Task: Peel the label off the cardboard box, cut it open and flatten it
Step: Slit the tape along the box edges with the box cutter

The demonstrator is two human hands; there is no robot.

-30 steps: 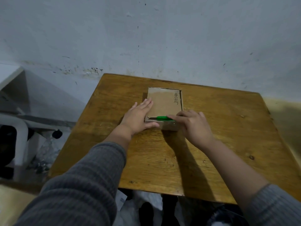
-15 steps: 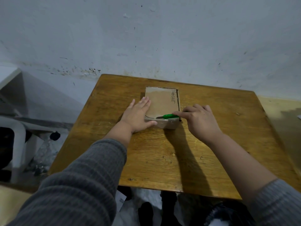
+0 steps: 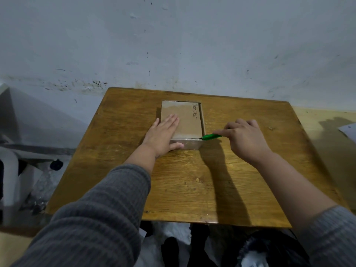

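A small flat cardboard box (image 3: 187, 123) with handwriting along its right side lies on the wooden table (image 3: 192, 182). My left hand (image 3: 162, 135) presses flat on the box's left half, thumb against the near side. My right hand (image 3: 245, 138) grips a green cutter (image 3: 211, 137) whose tip touches the box's near right corner. Clear tape shines along the near side of the box.
The table stands against a scuffed white wall (image 3: 173, 45). A white plastic chair (image 3: 11, 170) is on the floor to the left. A sheet of paper (image 3: 348, 131) lies at the right edge. Dark shoes and bags sit under the table's near edge.
My right hand has drawn the green cutter rightward along the box's near top edge, from the middle to the right corner. My left hand has stayed pressed on the box.
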